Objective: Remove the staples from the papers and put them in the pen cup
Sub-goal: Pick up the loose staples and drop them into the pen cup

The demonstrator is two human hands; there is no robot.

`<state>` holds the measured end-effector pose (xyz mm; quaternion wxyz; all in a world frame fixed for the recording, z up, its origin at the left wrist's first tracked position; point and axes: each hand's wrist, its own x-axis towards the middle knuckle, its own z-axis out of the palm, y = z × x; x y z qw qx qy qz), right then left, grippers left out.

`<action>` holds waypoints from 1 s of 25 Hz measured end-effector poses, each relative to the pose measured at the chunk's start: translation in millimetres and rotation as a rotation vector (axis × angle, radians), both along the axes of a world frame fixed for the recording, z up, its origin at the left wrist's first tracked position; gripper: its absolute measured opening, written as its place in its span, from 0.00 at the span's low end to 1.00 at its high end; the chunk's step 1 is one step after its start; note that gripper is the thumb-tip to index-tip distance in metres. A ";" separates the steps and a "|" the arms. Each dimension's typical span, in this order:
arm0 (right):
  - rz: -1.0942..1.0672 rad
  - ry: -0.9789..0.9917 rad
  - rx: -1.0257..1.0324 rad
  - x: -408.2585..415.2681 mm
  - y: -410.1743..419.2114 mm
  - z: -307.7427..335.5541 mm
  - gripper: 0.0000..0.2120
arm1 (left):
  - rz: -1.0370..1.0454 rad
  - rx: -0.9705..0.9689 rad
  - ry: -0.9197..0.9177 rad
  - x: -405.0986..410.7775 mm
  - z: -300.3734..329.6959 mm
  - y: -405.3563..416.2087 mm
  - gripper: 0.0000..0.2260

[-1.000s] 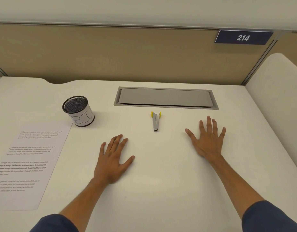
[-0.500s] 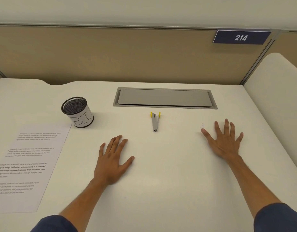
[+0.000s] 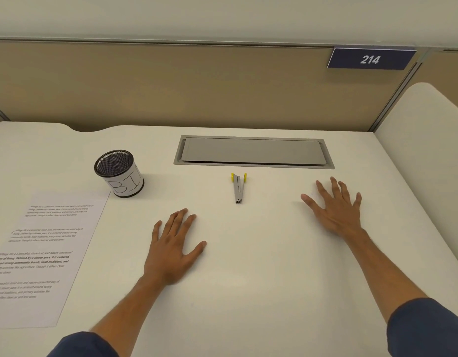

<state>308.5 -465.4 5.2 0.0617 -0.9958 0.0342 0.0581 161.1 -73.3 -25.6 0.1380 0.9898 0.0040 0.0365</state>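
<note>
Nothing of the task looks started yet. Both hands lie flat on the desk with fingers spread and hold nothing: the left hand near the middle, the right hand further out to the right. Between them, a little beyond, lies the staple remover, grey with yellow tabs, untouched. The papers sit at the left edge of the desk, printed side up; a small dark mark near their left edge may be a staple, but it is too small to tell. The cup, a mesh one with a label reading "BI", stands upright just beyond the papers' far right corner; nothing shows inside it. All is left: take the remover, pull the staples, drop them in the cup
</note>
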 end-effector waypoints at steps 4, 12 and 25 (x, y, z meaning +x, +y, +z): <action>0.049 0.030 -0.025 -4.7 -1.1 -2.5 0.41 | -0.002 -0.009 0.000 0.3 0.3 -0.6 0.32; -0.045 -0.055 0.004 -31.3 -5.0 -0.9 0.46 | -0.003 -0.010 -0.001 0.1 1.5 -1.0 0.32; -0.055 0.014 0.116 -37.0 21.6 -11.8 0.44 | -0.004 -0.006 0.004 0.5 0.9 -0.5 0.32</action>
